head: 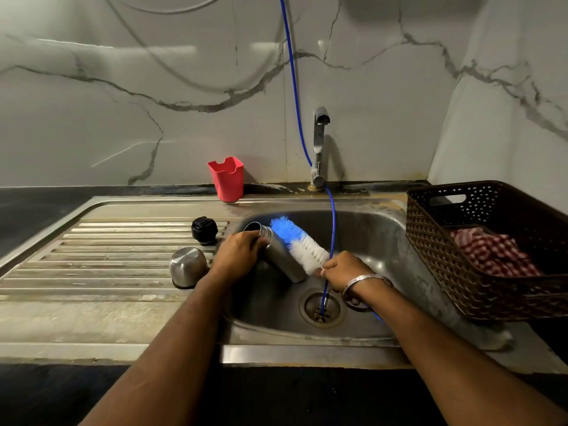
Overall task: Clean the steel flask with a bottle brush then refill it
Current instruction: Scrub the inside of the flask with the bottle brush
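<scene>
Marble-veined wall tiles back a stainless steel sink (384, 238) set in a dark counter, its ribbed draining board running off to the left. Over the basin the left hand (238, 255) curls its fingers round the neck of the cylindrical steel flask (281, 256), which is tilted with its open mouth up and to the far left and its base down toward the drain. The right hand (344, 272), a metal bangle on the wrist, pinches the thin handle of the blue-and-white bristled bottle brush (299, 242); the bristle head lies along the outside of the flask, just right of it, not inside.

By my reading the scrubbing step is in hand, with the brush either about to enter or being worked on the outer wall. The next move would call for bringing the blue tip round to the mouth and lining it up with the neck, since the bristles look wider than the opening.

A thin blue hose (332, 229) hangs past the chrome tap (319, 142) into the drain, close to the right hand, and could snag the handle. On the draining board sit a black screw stopper (204, 230) and an upturned steel cup lid (188, 266). A red plastic holder (226, 179) stands at the far edge; a brown woven basket (445, 241) with a red checked cloth (491, 250) sits right.
</scene>
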